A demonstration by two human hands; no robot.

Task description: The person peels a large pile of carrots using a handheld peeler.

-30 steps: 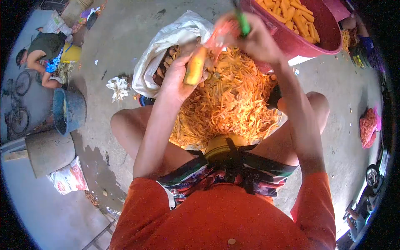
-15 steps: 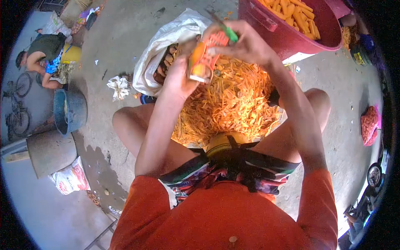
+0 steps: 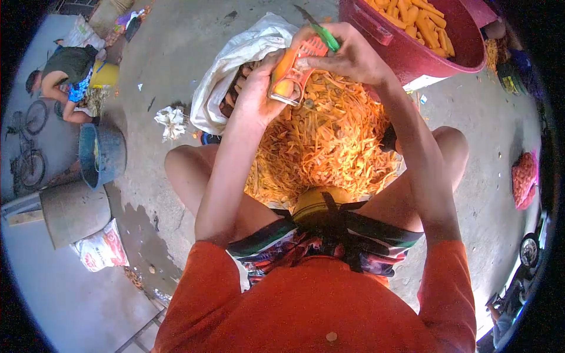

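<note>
Left hand (image 3: 256,97) gripping carrot (image 3: 282,73); right hand (image 3: 347,56) closed on green-handled peeler (image 3: 315,32), above peel pile (image 3: 323,147).

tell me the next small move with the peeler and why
Probably draw the peeler down the carrot toward the peel pile: the right hand holds its blade against the carrot's upper end, the left hand grips the carrot below.

No text can be read. The white bag (image 3: 100,250) on the floor at lower left has red print, too small and blurred to make out. The colourful packets (image 3: 126,20) at top left carry print too, also illegible.
</note>
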